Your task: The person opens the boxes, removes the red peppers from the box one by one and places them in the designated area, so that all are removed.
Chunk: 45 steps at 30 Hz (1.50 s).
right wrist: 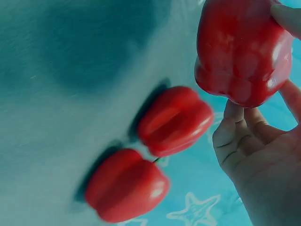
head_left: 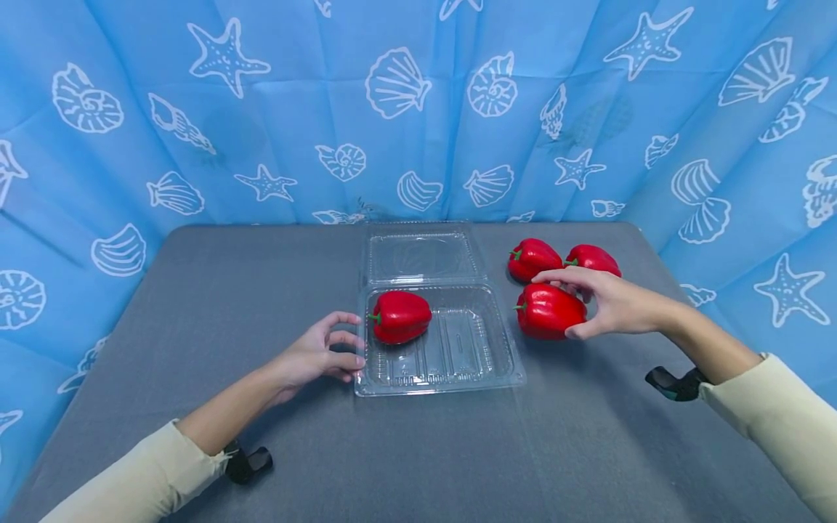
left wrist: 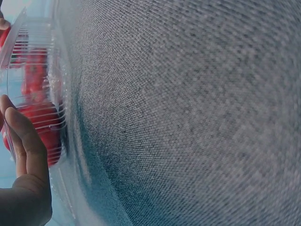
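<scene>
My right hand [head_left: 611, 299] grips a red bell pepper [head_left: 551, 311], thumb on its near side and fingers over its far side. In the right wrist view this held bell pepper [right wrist: 242, 52] appears raised off the table. An open clear plastic clamshell container [head_left: 458, 349] lies in the middle, with one red bell pepper [head_left: 401, 317] in the left of its base. At the container's left rim rests my left hand [head_left: 320, 351], its fingers spread and loosely bent. In the left wrist view the fingers of the left hand [left wrist: 28, 146] lie against the clear wall.
Two more red bell peppers, one on the left [head_left: 534, 260] and one on the right [head_left: 593, 258], lie behind the held one. The container's lid [head_left: 421, 256] is folded back toward the rear. Grey cloth covers the table [head_left: 261, 290], and a blue shell-patterned curtain [head_left: 294, 123] hangs behind.
</scene>
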Motion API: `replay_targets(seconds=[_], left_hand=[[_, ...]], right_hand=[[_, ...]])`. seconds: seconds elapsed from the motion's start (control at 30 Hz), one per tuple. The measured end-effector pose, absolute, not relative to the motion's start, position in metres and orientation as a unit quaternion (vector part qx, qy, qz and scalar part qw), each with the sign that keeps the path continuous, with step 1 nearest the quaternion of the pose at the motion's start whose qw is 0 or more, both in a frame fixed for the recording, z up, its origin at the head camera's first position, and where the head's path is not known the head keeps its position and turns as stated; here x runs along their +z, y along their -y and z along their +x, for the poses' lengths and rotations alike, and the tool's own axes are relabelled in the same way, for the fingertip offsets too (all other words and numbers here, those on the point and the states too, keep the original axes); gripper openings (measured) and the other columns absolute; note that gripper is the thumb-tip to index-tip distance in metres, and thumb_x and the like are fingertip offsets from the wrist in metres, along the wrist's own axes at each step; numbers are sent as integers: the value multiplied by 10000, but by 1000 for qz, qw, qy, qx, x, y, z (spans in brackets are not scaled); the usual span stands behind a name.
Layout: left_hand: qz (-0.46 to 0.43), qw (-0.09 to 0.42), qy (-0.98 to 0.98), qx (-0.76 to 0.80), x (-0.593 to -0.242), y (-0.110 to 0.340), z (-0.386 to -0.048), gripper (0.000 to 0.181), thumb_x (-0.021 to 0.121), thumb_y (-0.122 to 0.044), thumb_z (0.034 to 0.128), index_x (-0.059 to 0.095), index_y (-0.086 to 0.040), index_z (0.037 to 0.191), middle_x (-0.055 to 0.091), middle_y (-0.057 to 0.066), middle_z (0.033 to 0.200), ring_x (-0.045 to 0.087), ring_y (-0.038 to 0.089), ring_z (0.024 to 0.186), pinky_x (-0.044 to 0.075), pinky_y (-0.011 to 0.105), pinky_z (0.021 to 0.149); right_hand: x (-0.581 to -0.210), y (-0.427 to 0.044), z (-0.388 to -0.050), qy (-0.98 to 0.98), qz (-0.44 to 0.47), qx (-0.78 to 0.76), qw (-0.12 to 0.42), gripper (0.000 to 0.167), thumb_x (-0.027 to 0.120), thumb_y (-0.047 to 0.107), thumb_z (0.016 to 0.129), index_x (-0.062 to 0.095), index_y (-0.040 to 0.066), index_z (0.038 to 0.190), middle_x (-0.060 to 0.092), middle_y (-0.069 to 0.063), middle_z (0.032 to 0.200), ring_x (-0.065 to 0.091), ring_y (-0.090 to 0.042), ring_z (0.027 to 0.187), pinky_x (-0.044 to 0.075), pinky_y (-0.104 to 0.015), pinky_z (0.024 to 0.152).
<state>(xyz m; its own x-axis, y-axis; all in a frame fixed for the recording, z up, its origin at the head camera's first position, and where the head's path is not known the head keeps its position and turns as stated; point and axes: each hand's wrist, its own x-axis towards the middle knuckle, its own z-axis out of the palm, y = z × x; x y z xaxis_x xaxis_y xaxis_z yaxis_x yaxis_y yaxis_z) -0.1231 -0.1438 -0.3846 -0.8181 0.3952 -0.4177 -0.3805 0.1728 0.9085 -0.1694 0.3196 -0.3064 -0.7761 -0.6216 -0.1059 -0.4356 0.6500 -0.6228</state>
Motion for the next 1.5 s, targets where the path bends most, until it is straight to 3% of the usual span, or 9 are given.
replay_targets(seconds=[0.4, 0.9, 1.13, 1.23, 1.5], left_hand=[[8, 300, -707, 640, -384, 145, -123, 695, 741, -52, 844, 343, -92, 1412, 590, 203, 1221, 689, 242, 849, 570, 350, 742], [7, 297, -712, 637, -383, 144, -123, 689, 739, -51, 845, 345, -90, 1408, 607, 180, 1195, 685, 242, 852, 571, 356, 743], [2, 299, -710, 637, -383, 144, -122, 686, 738, -58, 847, 345, -93, 1409, 603, 179, 1204, 688, 239, 860, 568, 351, 744], [4, 298, -710, 638, -383, 144, -122, 687, 736, -55, 847, 346, -93, 1410, 602, 183, 1203, 686, 235, 851, 567, 349, 738], [3, 295, -713, 636, -383, 142, -121, 689, 742, -55, 842, 352, -92, 1409, 601, 185, 1199, 683, 223, 832, 571, 349, 723]], right_hand=[[-327, -373, -174, -926, -231, -275, 113, 881, 890, 140, 679, 459, 108, 1446, 558, -104, 1268, 485, -228, 1085, 522, -353, 749], [-340, -407, -172, -930, -192, -279, 141, 782, 821, 55, 763, 430, 6, 1439, 504, -244, 1361, 472, -389, 1175, 497, -498, 813], [-349, -419, -172, -923, -174, -314, 137, 752, 788, 12, 803, 390, -32, 1440, 483, -294, 1390, 517, -428, 1184, 558, -302, 819], [-351, -421, -172, -922, -174, -317, 138, 755, 787, 20, 809, 386, -26, 1447, 480, -299, 1395, 512, -451, 1197, 550, -281, 827], [-347, -416, -172, -928, -189, -290, 137, 791, 791, 26, 797, 375, -9, 1468, 454, -299, 1409, 469, -482, 1220, 522, -531, 876]])
